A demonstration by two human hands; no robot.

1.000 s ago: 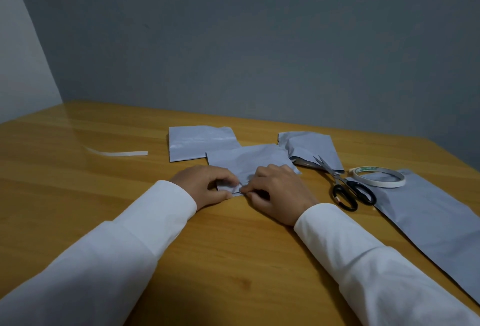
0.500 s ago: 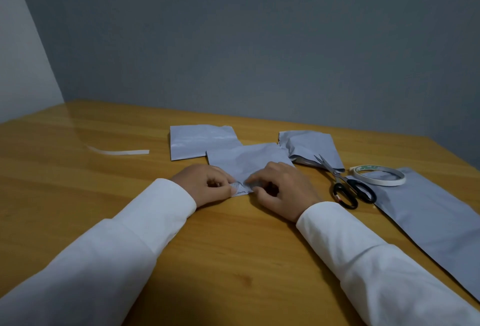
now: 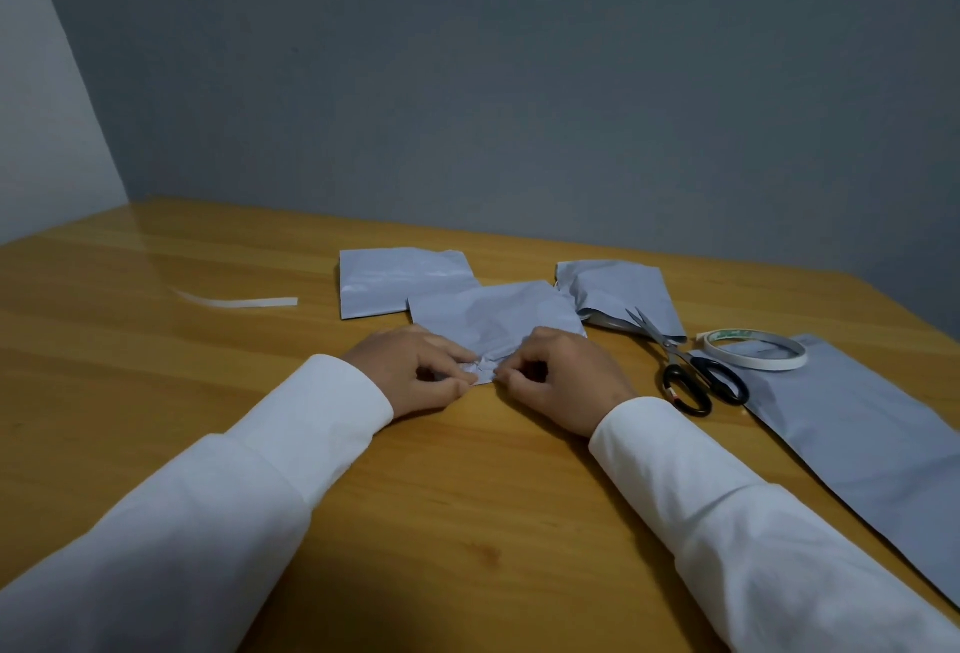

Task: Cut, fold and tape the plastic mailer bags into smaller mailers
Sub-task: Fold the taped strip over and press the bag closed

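Both hands are resting on the glossy wooden tabletop (image 3: 156, 392), their curled fingers pinching the crumpled near edge of a thin grey plastic mailer piece (image 3: 493, 314); the left hand (image 3: 415, 377) is gripping it from one side and the right hand (image 3: 561, 377) from the other, fingertips nearly meeting, and the film between them is puckering into small creases. Beyond the left fingers a smooth rectangular mailer piece (image 3: 400, 278) is lying flat, partly under the held one; beyond the right fingers a rumpled folded mailer (image 3: 618, 288) is sitting under the blades of black-handled scissors (image 3: 685, 371). Further right, a flat white tape roll (image 3: 753, 348) is resting on a long grey mailer bag (image 3: 857, 434) running out of frame. Far left of the fingers a narrow white strip (image 3: 244, 301) is lying alone. The fingertips are hiding exactly how the edge is being folded. Compared with a second ago, the right hand is sitting further from the left, exposing more crumpled edge
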